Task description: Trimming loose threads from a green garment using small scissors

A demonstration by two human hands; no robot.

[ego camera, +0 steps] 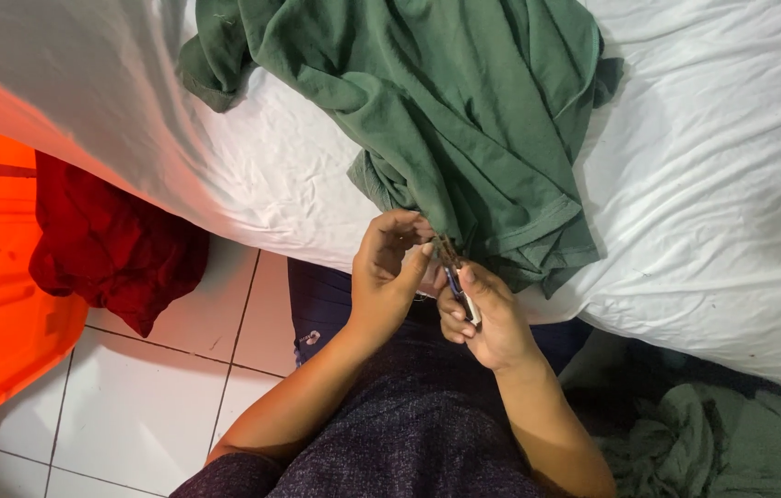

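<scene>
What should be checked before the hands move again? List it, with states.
1. Left hand pinches the green garment edge: ok.
2. Right hand grips the small tool: ok.
3. Tool tip meets the fabric: cannot tell, too small.
4. Garment lies supported on the white sheet: ok.
5. Red cloth hangs apart from both hands: ok.

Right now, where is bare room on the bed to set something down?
Bare white sheet lies right of the green garment, and a smaller patch left of it. It is crowded at the bed edge, where left hand and right hand work the hem.
</scene>
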